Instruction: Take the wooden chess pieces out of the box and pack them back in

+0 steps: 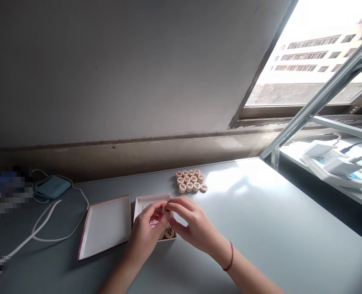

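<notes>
A small white box (150, 200) sits on the grey table, with a round wooden chess piece (169, 232) showing at its near right corner. Over the box, my left hand (145, 232) and my right hand (193, 224) meet, fingertips pinched together on a wooden chess piece (166, 208). The box's lid (105, 224) lies open-side up to the left. Behind the box, several round wooden chess pieces (191, 180) with red and black characters lie in tidy rows on the table.
A teal device (52, 186) with a white cable (61, 216) lies at the left. A wall runs behind the table. At the right, a window frame and a ledge hold white boxes (336, 163) and a dark cable.
</notes>
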{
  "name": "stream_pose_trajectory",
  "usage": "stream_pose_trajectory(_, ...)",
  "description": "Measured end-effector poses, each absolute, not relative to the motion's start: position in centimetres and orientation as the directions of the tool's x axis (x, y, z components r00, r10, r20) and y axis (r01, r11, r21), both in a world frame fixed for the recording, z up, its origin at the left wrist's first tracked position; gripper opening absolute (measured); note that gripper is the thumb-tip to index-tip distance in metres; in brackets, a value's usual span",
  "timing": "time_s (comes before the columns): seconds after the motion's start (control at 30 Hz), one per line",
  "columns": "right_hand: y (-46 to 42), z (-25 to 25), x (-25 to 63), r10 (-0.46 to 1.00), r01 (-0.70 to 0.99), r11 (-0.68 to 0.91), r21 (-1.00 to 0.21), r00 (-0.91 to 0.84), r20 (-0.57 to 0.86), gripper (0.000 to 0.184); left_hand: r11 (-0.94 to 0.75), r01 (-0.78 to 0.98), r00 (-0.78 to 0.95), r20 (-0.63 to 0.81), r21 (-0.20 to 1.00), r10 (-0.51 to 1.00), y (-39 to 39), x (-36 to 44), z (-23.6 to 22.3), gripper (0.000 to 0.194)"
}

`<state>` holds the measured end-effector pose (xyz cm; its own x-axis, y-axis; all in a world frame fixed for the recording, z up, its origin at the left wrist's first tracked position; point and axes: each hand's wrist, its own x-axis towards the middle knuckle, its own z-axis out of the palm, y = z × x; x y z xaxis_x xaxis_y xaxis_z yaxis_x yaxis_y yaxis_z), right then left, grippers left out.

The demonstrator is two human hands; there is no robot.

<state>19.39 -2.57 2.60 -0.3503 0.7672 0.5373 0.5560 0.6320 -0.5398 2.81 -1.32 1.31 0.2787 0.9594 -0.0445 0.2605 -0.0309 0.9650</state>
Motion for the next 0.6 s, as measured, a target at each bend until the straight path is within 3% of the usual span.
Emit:
stream_pose_trajectory(0.13,-1.8,2.5,21.0,0.832,0.58,0.531,-0.617,-0.219,0.511,0.02,-0.14,0.416,0.204,0.058,0.899,0.977,-1.1,2.5,1.4,0.037)
stream_pose_trajectory(0.27,-0.3,2.1,25.3,0.909,0.726,0.201,-0.658,0.111,0.401,0.011,-0.304,0.767,0.142,0.312,0.565,0.939,0.0,0.8,1.0,0.029)
stream_pose_trajectory(0.33,0.3,1.6,27.1,0.915,0.79,0.041,-0.612,0.216,0.34,0.007,-0.214,0.913,0.113,0.288,0.349,0.951,0.7,-0.3,0.7,0.031)
stream_pose_trajectory(0.4,0.7,0.9,28.2,0.925,0.818,-0.054,-0.573,0.257,0.281,0.006,-0.135,0.969,0.087,0.224,0.206,0.971,1.1,-1.3,0.7,0.034)
stream_pose_trajectory(0.47,0.9,0.2,28.7,0.936,0.825,-0.094,-0.558,0.264,0.233,0.007,-0.084,0.982,0.061,0.134,0.171,0.989,1.5,-2.1,1.0,0.036)
stream_pose_trajectory(0.6,1.2,-0.9,28.6,0.95,0.841,-0.128,-0.526,0.256,0.178,0.008,-0.018,0.968,0.029,-0.04,0.25,0.999,1.7,-2.5,1.7,0.039)
